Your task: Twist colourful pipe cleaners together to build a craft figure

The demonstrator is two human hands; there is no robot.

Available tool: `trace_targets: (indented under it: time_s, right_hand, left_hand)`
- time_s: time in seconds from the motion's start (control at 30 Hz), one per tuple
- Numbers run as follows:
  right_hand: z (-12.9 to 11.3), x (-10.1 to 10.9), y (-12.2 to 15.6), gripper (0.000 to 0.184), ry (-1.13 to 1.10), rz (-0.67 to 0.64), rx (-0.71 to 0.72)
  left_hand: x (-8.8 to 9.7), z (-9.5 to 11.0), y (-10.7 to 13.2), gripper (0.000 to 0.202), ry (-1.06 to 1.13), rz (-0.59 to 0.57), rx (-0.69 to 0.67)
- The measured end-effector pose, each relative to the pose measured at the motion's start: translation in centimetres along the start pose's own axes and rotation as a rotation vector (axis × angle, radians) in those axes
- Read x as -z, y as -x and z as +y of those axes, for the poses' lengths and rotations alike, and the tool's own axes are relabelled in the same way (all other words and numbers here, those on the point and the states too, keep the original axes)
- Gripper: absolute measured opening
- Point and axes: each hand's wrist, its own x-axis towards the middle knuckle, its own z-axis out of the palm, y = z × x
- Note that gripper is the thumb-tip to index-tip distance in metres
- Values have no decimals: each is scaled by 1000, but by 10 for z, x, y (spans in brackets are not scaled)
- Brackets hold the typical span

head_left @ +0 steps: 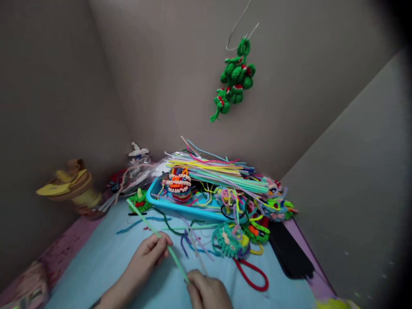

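A pale green pipe cleaner [176, 260] runs slantwise between my hands. My left hand [149, 252] pinches it partway along, and its far end sticks out to the upper left. Lower down, my right hand [208, 291] is closed around the near end; its fingertips are partly hidden. Just beyond my hands lie loose purple and blue pipe cleaners [193, 240]. A teal pipe-cleaner figure [229, 240] rests to the right, close to a red loop [254, 277].
Behind stands a blue tray [186, 211] heaped with pipe cleaners [222, 171] and an orange-and-pink figure [179, 184]. A black phone-like slab [291, 253] lies at the right edge. Green figures [236, 77] hang on the wall. A yellow-brown container [80, 189] stands left.
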Motion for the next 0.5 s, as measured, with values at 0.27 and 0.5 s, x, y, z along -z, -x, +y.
trace_targets:
  time_s: [0.27, 0.5]
  right_hand:
    - [-27, 32, 2, 18, 62, -45, -18]
    - [-26, 29, 4, 17, 77, 22, -66]
  left_hand:
    - [-4, -4, -3, 37, -77, -3, -167]
    - [26, 12, 48, 18, -879, 109, -477]
